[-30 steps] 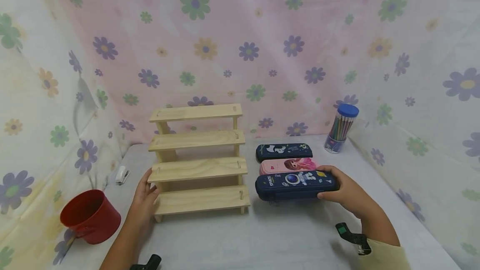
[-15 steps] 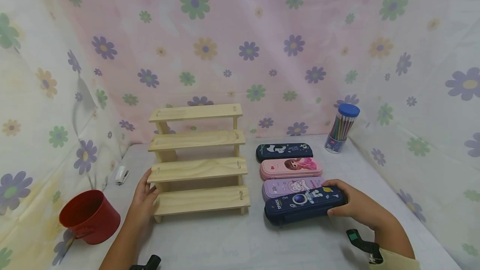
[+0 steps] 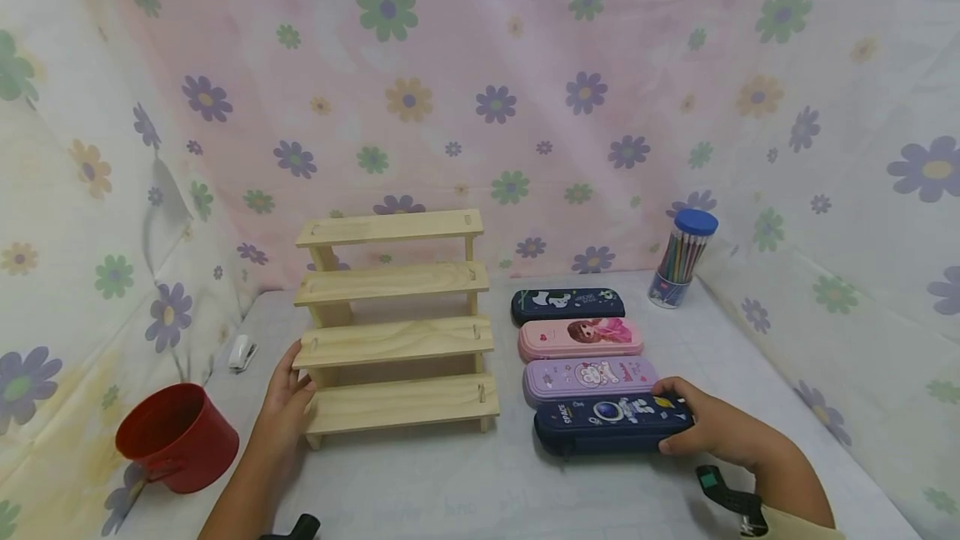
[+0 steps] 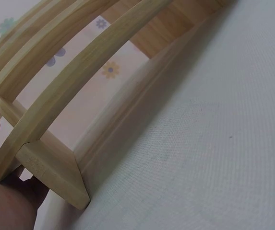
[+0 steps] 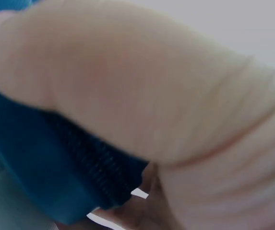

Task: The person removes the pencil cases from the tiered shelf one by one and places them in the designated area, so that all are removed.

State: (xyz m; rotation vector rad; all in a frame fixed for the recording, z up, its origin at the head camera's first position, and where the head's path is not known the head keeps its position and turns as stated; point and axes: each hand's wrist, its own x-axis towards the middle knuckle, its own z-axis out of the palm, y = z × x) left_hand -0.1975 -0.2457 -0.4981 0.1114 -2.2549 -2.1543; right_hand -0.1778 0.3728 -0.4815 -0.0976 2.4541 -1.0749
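A dark blue pencil case (image 3: 611, 425) with a space picture lies in front of a row of pencil cases. My right hand (image 3: 723, 432) grips its right end between thumb and fingers; the right wrist view shows the thumb against the blue case (image 5: 46, 163) by its zipper. A lilac pencil case (image 3: 590, 378), a pink one (image 3: 581, 338) and a navy one with a panda (image 3: 567, 305) lie behind it. At the left, my left hand (image 3: 283, 407) holds the left end of a stepped wooden shelf (image 3: 397, 340); some fingers are hidden by the boards (image 4: 55, 91).
A red bucket (image 3: 177, 438) stands left of my left forearm. A small white stapler-like object (image 3: 242, 352) lies behind it. At the back right is a tub of pencils (image 3: 682, 258) with a blue lid. Flowered cloth (image 3: 450, 107) encloses the white table.
My right hand has brought the dark blue case toward me and rightward, uncovering the pink and lilac cases. The case was slanted and now lies nearly parallel to them. My left hand stays at the shelf.
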